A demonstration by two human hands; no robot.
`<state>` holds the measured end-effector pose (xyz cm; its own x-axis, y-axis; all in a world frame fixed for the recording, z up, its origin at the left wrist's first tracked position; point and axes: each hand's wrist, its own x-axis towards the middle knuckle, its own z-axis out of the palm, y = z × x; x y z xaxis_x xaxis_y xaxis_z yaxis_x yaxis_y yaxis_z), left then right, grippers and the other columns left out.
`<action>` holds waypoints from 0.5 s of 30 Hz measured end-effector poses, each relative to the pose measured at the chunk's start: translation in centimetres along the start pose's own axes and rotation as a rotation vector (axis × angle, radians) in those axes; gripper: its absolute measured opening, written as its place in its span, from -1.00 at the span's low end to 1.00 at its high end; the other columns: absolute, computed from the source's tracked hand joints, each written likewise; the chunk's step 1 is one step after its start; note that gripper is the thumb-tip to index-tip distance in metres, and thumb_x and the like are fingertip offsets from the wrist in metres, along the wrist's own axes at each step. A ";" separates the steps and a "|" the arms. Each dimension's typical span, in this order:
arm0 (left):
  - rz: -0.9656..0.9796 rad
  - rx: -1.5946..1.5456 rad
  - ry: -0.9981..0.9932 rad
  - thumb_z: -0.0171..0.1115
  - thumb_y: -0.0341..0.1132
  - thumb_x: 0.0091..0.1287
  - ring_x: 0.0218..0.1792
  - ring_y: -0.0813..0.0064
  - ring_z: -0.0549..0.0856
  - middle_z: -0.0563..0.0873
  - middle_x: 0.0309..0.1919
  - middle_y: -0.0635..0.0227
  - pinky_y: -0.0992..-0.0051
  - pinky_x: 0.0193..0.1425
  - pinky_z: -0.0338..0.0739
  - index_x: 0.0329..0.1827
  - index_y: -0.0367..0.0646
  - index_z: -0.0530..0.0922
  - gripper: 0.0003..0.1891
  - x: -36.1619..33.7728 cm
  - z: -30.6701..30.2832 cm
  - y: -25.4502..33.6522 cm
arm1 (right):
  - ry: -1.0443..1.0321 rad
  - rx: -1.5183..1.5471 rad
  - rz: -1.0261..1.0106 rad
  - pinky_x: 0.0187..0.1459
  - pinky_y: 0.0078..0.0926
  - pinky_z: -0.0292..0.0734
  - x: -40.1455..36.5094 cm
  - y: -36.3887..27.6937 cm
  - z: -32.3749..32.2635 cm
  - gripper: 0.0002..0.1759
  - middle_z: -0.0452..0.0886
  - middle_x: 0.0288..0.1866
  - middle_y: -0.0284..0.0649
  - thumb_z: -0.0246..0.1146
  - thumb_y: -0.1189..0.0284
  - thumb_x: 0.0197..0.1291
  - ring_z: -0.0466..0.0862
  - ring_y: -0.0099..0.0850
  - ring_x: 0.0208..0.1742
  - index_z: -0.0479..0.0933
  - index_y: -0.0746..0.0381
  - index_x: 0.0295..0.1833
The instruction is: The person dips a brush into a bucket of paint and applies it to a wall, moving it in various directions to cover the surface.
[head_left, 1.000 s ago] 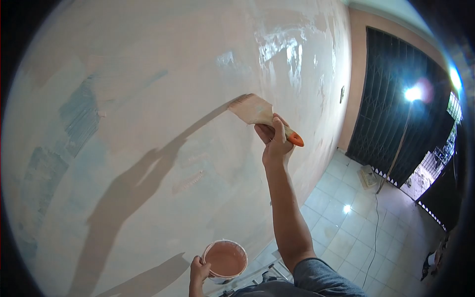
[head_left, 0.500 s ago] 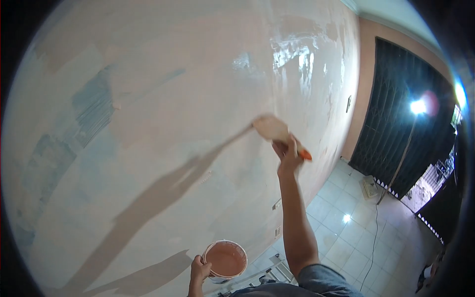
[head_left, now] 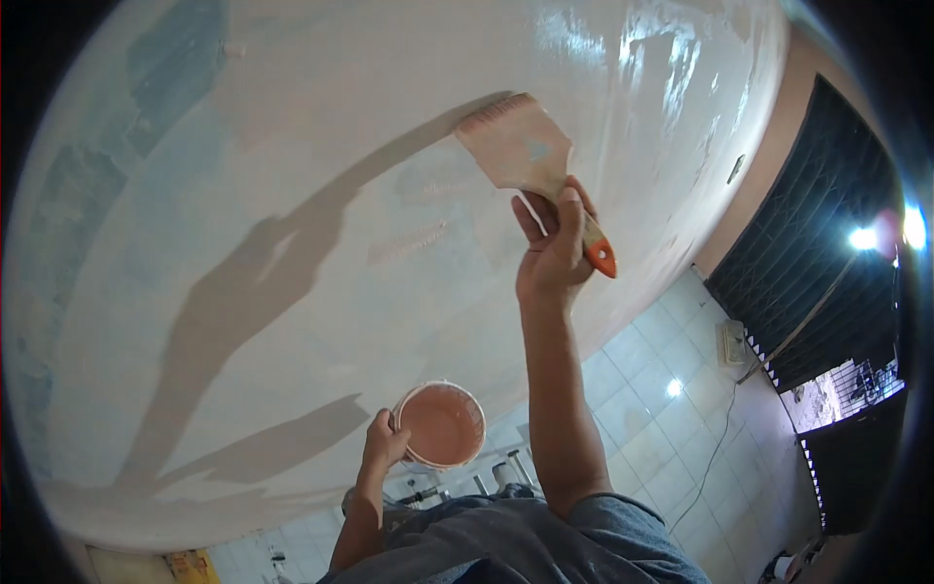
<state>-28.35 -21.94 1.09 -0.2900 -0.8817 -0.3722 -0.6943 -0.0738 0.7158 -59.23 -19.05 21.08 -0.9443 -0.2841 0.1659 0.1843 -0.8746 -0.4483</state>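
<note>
My right hand [head_left: 556,243] grips the handle of a wide paintbrush [head_left: 520,146], fingers and thumb closed around it below the broad head. The head is coated in pinkish paint, and its bristle edge lies right at the wall [head_left: 389,127]. The orange handle end with a hole pokes out past my palm. Lower down, my left hand [head_left: 386,440] is closed on the rim of a white bucket [head_left: 484,428] holding pinkish-brown paint [head_left: 438,423]. The bucket hangs in front of my body, beside the wall.
The wall shows grey-blue patches [head_left: 175,68] at left and wet, shiny streaks at upper right. Part of a metal ladder [head_left: 491,479] shows below me. On the tiled floor [head_left: 632,389] at right stand a lit lamp [head_left: 863,238] with a cable and a pale container [head_left: 732,344], near a dark folding gate [head_left: 798,243].
The view has tilted down. The brush is turned with its bristle edge to the upper left against the wall, and the bucket stays in my left hand.
</note>
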 end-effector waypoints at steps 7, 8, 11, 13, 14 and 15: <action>-0.019 0.034 -0.010 0.16 -0.44 0.03 -0.41 0.24 0.67 0.59 -0.40 0.08 0.28 -0.40 0.65 -0.29 -0.33 0.41 -0.79 1.2 0.4 -1.5 | 0.207 -0.267 0.193 0.04 -0.24 0.65 -5.1 7.0 -13.1 -0.65 0.53 0.01 -0.07 0.17 0.34 0.31 0.66 -0.26 -0.07 0.40 0.34 0.09; -0.011 0.029 -0.004 0.16 -0.44 0.03 -0.41 0.23 0.67 0.59 -0.40 0.09 0.28 -0.38 0.64 -0.29 -0.33 0.41 -0.79 1.2 0.4 -1.1 | 0.207 -0.275 0.198 0.04 -0.24 0.65 -5.8 6.7 -13.9 -0.65 0.53 0.01 -0.07 0.17 0.34 0.31 0.66 -0.26 -0.07 0.40 0.34 0.09; -0.079 0.005 -0.016 0.17 -0.44 0.03 -0.40 0.20 0.66 0.61 -0.40 0.08 0.28 -0.30 0.61 -0.27 -0.33 0.42 -0.77 1.3 0.4 -1.0 | 0.325 -0.370 0.243 0.06 -0.29 0.64 -6.2 6.5 -14.4 -0.67 0.52 0.00 -0.05 0.17 0.34 0.31 0.65 -0.26 -0.06 0.41 0.35 0.05; -0.013 0.054 -0.001 0.17 -0.44 0.03 -0.39 0.16 0.67 0.62 -0.40 0.07 0.26 -0.28 0.60 -0.26 -0.33 0.41 -0.77 2.4 0.7 -2.4 | 0.194 -0.442 0.185 0.06 -0.35 0.65 -5.1 5.9 -11.3 -0.67 0.51 -0.01 -0.03 0.16 0.36 0.32 0.65 -0.28 -0.05 0.40 0.37 0.04; -0.019 0.047 0.004 0.17 -0.44 0.03 -0.39 0.16 0.67 0.62 -0.40 0.07 0.26 -0.28 0.60 -0.26 -0.33 0.41 -0.77 2.2 0.6 -2.4 | 0.143 -0.420 0.159 0.05 -0.36 0.65 -4.5 5.1 -8.9 -0.67 0.52 -0.02 -0.03 0.15 0.36 0.32 0.66 -0.29 -0.07 0.39 0.39 0.04; -0.036 0.067 0.004 0.17 -0.43 0.03 -0.37 0.14 0.68 0.62 -0.40 0.06 0.26 -0.27 0.60 -0.27 -0.33 0.41 -0.78 2.0 0.6 -2.2 | 0.092 -0.400 0.135 0.04 -0.38 0.66 -3.8 3.9 -6.1 -0.67 0.52 -0.02 -0.03 0.14 0.37 0.33 0.67 -0.29 -0.09 0.38 0.40 0.05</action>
<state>-27.82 -23.29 -1.57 -0.2614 -0.8808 -0.3949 -0.7467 -0.0747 0.6610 -56.56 -18.99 13.37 -0.9427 -0.3333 0.0117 0.2046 -0.6058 -0.7688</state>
